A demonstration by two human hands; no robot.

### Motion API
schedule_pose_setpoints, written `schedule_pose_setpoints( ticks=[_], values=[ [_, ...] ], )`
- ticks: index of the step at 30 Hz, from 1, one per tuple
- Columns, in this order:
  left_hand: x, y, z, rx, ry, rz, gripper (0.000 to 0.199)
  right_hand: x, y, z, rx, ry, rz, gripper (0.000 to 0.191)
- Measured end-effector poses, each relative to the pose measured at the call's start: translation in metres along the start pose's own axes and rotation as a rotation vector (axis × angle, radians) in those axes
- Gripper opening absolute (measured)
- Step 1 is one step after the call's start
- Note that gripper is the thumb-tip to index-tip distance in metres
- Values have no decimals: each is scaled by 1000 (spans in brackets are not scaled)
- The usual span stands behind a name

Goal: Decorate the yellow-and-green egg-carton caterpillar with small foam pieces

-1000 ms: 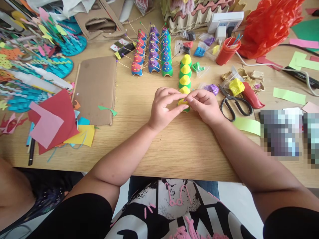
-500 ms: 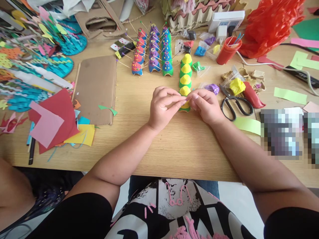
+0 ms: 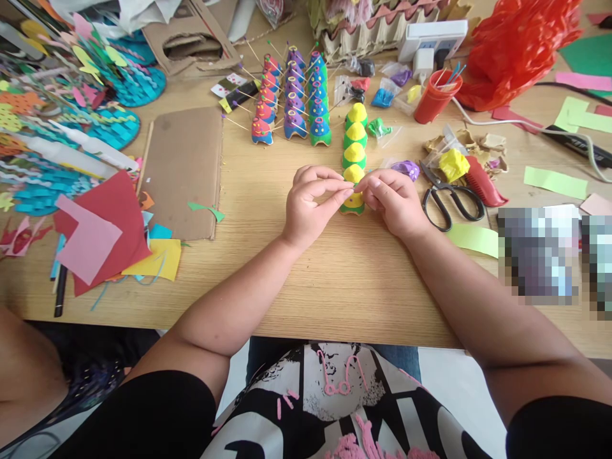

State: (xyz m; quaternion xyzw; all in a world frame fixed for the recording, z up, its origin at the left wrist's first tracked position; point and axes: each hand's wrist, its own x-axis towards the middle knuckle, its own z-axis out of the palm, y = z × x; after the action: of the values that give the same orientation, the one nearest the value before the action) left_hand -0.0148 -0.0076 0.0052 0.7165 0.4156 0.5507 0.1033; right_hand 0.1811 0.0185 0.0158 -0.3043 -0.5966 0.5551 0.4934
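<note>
My left hand (image 3: 308,204) and my right hand (image 3: 394,203) meet at the fingertips over the nearest yellow-topped, green-based cup (image 3: 352,204), which stands on the wooden table (image 3: 335,274). Both hands pinch at its yellow top. Whatever else sits between the fingertips is too small to make out. This cup is the front one of a row of like yellow-topped cups (image 3: 356,136) running away from me.
Behind stand decorated cups with sticks (image 3: 291,102). Black scissors (image 3: 447,199), purple clay (image 3: 406,169), a yellow clay bag (image 3: 453,164) and a red cup (image 3: 433,99) lie right. Cardboard (image 3: 184,169) and coloured paper (image 3: 112,223) lie left.
Both hands have lifted slightly off the nearest cup, so more of it shows below the fingers. The fingertips have drawn closer together at its top.
</note>
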Motion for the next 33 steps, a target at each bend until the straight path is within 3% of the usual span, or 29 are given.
schedule_pose_setpoints(
  ticks=[6, 14, 22, 30, 33],
  values=[
    [-1, 0, 1, -108, 23, -38, 17, 0, 0, 1, 13, -1, -3, 52],
    [-2, 0, 0, -130, 23, -96, 33, 0, 0, 1, -8, 7, -1, 53],
    [-1, -3, 1, -122, -14, -93, 21, 0, 0, 1, -19, 6, 4, 55],
    [-2, -1, 1, -154, 4, -130, 34, -1, 0, 1, -21, 5, 6, 56],
    [-1, -1, 1, -138, 6, -114, 28, 0, -1, 1, -23, 5, 5, 56]
  ],
)
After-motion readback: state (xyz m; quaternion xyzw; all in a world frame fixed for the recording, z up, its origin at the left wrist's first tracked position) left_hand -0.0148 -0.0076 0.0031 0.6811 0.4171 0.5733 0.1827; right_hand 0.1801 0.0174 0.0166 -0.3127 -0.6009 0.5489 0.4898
